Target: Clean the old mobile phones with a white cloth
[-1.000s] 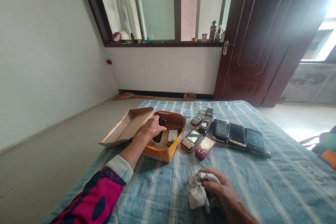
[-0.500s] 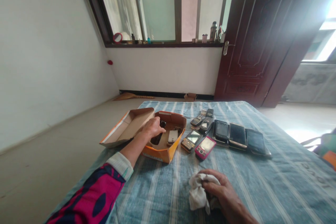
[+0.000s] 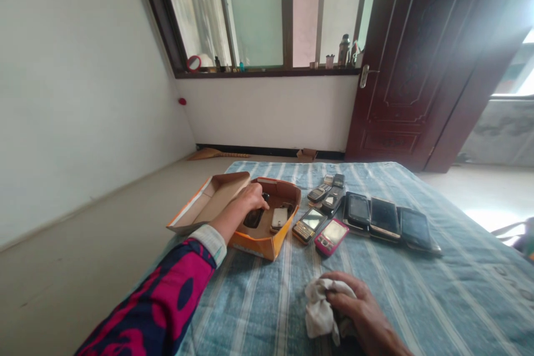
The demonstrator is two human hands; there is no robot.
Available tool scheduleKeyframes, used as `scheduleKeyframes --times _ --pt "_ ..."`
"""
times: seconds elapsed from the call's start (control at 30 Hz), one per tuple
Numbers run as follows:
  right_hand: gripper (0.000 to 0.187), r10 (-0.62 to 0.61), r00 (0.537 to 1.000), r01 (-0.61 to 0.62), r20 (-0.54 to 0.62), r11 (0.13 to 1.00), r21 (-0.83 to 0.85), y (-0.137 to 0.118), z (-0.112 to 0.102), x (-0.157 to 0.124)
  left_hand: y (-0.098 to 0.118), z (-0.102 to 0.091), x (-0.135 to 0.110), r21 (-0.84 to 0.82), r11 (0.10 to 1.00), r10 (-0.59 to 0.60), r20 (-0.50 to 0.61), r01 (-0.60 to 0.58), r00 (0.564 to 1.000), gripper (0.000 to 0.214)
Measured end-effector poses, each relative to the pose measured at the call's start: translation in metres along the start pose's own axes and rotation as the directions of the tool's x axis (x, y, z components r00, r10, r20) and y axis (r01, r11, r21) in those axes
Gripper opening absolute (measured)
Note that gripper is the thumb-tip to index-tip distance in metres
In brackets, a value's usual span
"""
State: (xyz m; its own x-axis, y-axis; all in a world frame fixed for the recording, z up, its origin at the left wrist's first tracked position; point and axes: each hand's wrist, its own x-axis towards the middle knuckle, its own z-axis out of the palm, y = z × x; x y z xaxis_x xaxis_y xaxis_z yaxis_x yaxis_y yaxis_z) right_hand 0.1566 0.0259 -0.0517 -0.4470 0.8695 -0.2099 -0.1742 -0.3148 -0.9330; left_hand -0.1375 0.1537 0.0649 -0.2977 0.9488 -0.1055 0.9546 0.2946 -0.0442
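My left hand (image 3: 251,197) reaches into an orange cardboard box (image 3: 262,245), its fingers curled closed beside a small black object (image 3: 266,197), mostly hidden by the hand. Below the hand lies a dark phone (image 3: 252,218) in the box, and a white phone (image 3: 279,218) rests to its right. My right hand (image 3: 354,303) is closed around a crumpled white cloth (image 3: 320,311) near the front of the bed-like surface. Beyond it are a pink phone (image 3: 331,236) and a phone with a gold keypad (image 3: 309,225), both face up.
The box's open lid (image 3: 208,200) stands at its left. Several older keypad phones (image 3: 332,200) cluster right of the box, with larger touchscreen phones (image 3: 384,217) farther right. All lie on a blue striped cloth cover (image 3: 258,295). A dark red door (image 3: 400,67) is behind.
The view has shifted slightly, so everything appears a little farther right. My left hand stays inside the box, and my right hand still grips the cloth.
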Motion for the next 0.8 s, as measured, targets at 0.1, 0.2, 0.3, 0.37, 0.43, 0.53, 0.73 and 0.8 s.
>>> scheduleKeyframes --times 0.1,0.2,0.3,0.37,0.43,0.53,0.73,0.8 --pt "0.035 0.011 1.0 -0.011 0.002 1.0 0.009 0.001 -0.001 0.0 0.002 0.002 0.005 0.027 1.0 -0.009 0.054 0.007 0.999 0.033" --pt "0.037 0.026 1.0 -0.026 -0.005 0.999 0.023 0.002 -0.001 0.0 0.003 0.003 0.007 0.041 0.999 -0.007 0.08 0.004 0.997 0.034" --pt "0.034 0.017 1.0 -0.017 0.007 1.0 0.001 0.001 -0.001 0.0 0.005 0.004 0.009 0.045 0.999 -0.008 0.099 0.003 0.995 0.033" --pt "0.033 0.015 1.0 -0.014 0.005 1.0 -0.011 0.0 -0.001 0.0 0.006 0.004 0.011 0.047 0.999 -0.009 0.102 0.004 0.995 0.032" --pt "0.032 0.012 1.0 -0.012 0.009 1.0 -0.015 0.0 -0.001 0.0 0.007 0.004 0.014 0.046 0.999 -0.006 0.101 0.002 0.995 0.031" --pt "0.032 0.012 1.0 -0.012 0.024 1.0 -0.017 0.0 -0.001 0.0 0.008 0.005 0.021 0.046 0.999 0.008 0.106 -0.013 0.994 0.03" --pt "0.033 0.027 1.0 -0.027 0.002 0.999 0.022 -0.002 0.0 -0.001 0.009 0.012 0.033 0.042 0.999 0.012 0.133 -0.018 0.991 0.032" --pt "0.032 0.023 1.0 -0.023 -0.005 0.999 0.026 -0.002 0.0 -0.002 0.009 0.015 0.036 0.043 0.999 0.008 0.143 -0.014 0.99 0.032"
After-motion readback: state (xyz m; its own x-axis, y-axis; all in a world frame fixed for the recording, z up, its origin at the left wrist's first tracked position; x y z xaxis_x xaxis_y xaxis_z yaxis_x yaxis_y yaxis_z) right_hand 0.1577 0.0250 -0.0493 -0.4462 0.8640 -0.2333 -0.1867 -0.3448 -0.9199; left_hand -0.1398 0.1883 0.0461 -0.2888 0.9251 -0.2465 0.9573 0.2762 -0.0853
